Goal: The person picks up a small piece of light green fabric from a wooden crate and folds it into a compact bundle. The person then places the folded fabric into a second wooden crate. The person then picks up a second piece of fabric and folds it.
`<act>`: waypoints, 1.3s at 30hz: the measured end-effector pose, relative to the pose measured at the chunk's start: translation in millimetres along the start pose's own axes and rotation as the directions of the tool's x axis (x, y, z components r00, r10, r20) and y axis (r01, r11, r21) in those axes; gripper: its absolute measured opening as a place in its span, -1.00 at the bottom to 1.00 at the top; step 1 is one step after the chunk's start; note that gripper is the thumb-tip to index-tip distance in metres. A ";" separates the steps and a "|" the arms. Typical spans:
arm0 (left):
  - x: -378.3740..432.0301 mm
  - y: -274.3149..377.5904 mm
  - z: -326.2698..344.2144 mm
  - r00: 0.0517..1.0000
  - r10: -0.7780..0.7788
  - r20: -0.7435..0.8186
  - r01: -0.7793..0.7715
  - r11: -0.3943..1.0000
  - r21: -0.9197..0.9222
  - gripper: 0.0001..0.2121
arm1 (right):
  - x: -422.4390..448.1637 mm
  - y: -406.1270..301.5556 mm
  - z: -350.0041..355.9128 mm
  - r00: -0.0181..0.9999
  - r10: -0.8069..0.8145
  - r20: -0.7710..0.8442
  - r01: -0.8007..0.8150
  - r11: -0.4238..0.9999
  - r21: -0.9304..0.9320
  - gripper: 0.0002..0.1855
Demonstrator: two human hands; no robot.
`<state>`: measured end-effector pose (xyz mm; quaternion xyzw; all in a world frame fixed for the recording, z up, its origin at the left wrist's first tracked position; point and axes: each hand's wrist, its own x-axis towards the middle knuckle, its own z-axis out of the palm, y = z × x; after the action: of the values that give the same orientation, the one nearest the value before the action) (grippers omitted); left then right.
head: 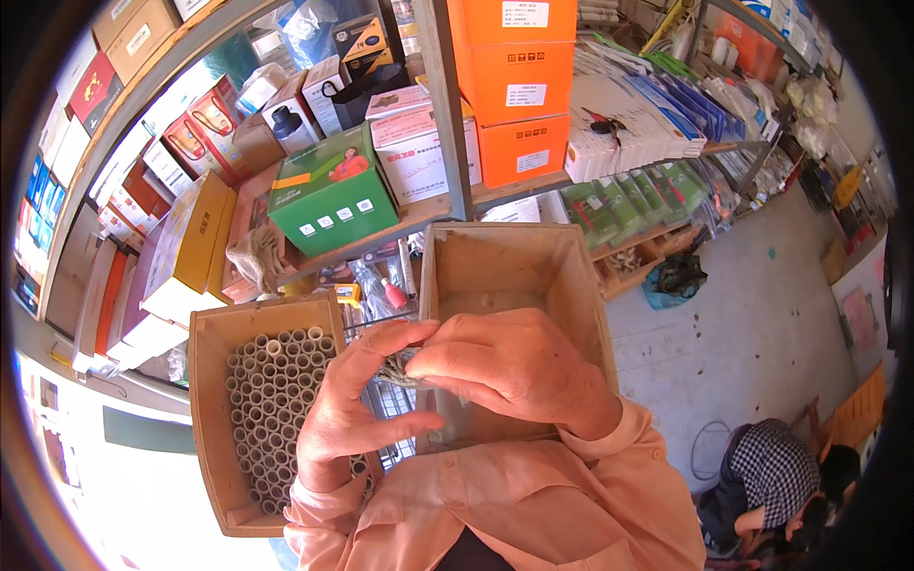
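A small dark-grey bundle (398,369), partly wrapped in what looks like clear plastic, is between my two hands. The fingertips of my right hand (503,364) pinch its right side. My left hand (350,400) curves around its left side, thumb apart and index finger reaching over the top; its other fingers are hidden, so its grip is unclear. Below my right hand stands a wooden box (510,264), its bare inner wall and floor partly showing. Left of my left hand, another wooden box (207,428) holds many short pale pipe pieces (278,400) stacked with their round ends up.
A shelf post (446,107) rises beyond the boxes. Shelves carry a green carton (335,193), orange cartons (525,82) and packaged goods (628,128). A blue plastic bag (675,280) lies on the grey floor (685,364). At lower right, a person in a checked shirt (771,464) bends down.
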<state>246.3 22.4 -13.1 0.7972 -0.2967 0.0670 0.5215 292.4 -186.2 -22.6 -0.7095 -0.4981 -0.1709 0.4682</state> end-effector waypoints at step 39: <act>-6.8 -78.9 -35.7 0.723 -0.276 -0.633 -0.032 0.902 -0.430 -0.78 | -83.1 50.3 35.8 0.610 0.637 0.472 -0.702 0.158 0.694 -0.64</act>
<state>290.8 78.4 -62.4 0.6066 -0.0378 0.2546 0.7522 290.9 -205.0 -124.4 -0.5416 -0.1637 0.3379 0.7521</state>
